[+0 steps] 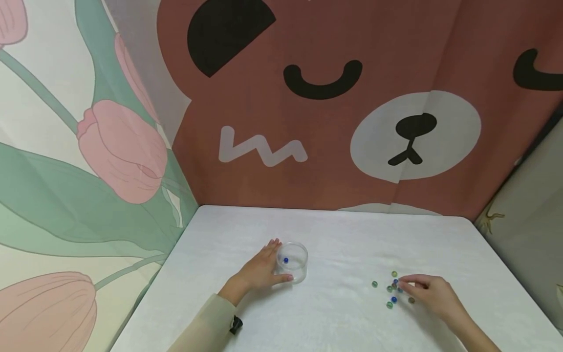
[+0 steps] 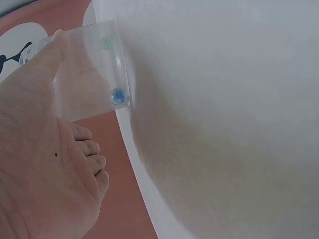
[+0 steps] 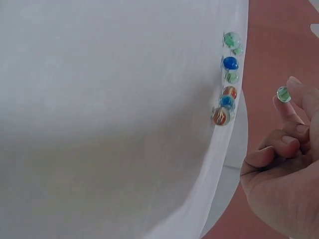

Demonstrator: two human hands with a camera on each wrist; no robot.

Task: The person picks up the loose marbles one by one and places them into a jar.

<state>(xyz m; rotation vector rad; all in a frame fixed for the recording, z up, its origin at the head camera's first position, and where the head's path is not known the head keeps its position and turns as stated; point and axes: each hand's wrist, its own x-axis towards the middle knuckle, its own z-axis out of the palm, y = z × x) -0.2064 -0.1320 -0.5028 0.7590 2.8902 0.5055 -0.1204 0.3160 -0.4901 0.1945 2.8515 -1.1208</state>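
Note:
My left hand (image 1: 260, 270) holds a clear plastic jar (image 1: 300, 274) from its left side, with the thumb along the near side and the fingers along the far side. The jar stands upright on the white table. At its bottom lie a blue marble (image 2: 118, 96) and a green marble (image 2: 104, 43). Thumb and forefinger of my right hand (image 1: 433, 293) pinch a clear marble with green swirls (image 3: 284, 94), raised above the table. Beside that hand lie loose glass marbles, among them a dark blue one (image 3: 231, 63) and a brown-and-white one (image 3: 221, 116).
A white cloth covers the table (image 1: 211, 230). Marbles are scattered on its right half, one green marble (image 1: 375, 284) lying farther left. Behind the table hangs a brown bear-print curtain (image 1: 325, 181); a tulip-print curtain (image 1: 123, 151) hangs at the left.

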